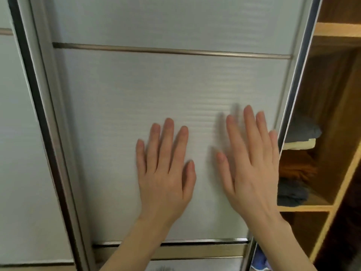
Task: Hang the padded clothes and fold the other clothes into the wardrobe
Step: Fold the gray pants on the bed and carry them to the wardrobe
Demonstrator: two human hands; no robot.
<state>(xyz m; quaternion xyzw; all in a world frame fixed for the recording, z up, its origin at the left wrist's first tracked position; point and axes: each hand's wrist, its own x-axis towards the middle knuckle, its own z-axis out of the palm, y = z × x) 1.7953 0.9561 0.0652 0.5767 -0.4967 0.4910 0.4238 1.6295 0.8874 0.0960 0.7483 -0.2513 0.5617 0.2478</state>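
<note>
Both hands, left hand (164, 173) and right hand (252, 165), lie flat with straight fingers on the sliding door (156, 85), holding nothing. Folded clothes (297, 173) already sit on a shelf (304, 207), so the job looks nearly done.

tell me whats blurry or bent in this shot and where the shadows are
Head view: motion blur smears the right hand and softens the left hand; a soft shadow of the right hand's fingers falls on the sliding door just to their left; the wide lens bows and tilts the door frame; the folded clothes on the wooden shelves sit in dim, soft focus.
</note>
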